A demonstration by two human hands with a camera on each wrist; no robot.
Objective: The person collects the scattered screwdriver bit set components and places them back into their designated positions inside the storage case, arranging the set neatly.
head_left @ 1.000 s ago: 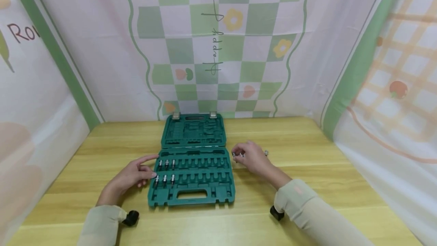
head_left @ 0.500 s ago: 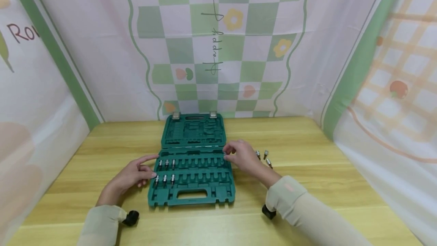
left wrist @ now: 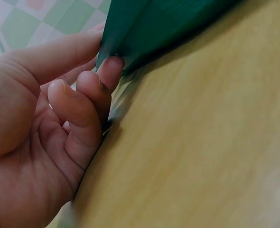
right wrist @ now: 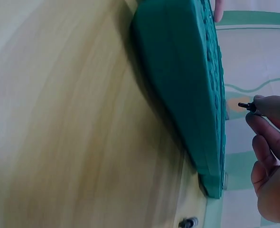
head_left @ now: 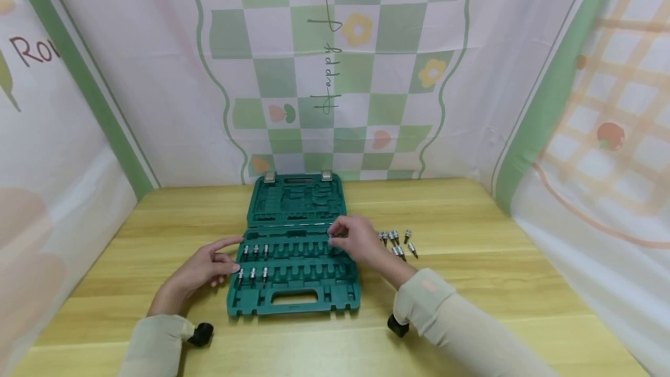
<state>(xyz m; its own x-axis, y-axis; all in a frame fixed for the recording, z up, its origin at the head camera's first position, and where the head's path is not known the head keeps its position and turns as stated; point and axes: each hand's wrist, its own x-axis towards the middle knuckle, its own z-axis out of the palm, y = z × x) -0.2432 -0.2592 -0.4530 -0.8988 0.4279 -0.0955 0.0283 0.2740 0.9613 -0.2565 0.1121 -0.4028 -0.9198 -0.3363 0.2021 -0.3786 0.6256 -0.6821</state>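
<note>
In the head view, a green tool case (head_left: 293, 301) lies unfolded on the table, with several slots along two rows. Three bit sockets (head_left: 256, 251) sit at the left of the upper row and three more in the lower row. My right hand (head_left: 358, 242) pinches a bit socket (right wrist: 249, 106) between thumb and index finger, above the upper row's right part; its dark tip shows in the right wrist view. At the case's left edge, my left hand (head_left: 201, 266) rests with thumb and index fingertip touching the rim, its other fingers loosely bent against the side (left wrist: 112, 71).
Several loose bit sockets (head_left: 398, 237) lie on the wooden table (head_left: 460, 220) right of the case, behind my right wrist. The case's lid (head_left: 296, 196) lies folded back toward the patterned curtain (head_left: 366, 74). Curtains also stand at both sides.
My right hand has moved left from the loose bit sockets to over the case, carrying one bit socket and uncovering the others. The left hand and case have stayed put.
</note>
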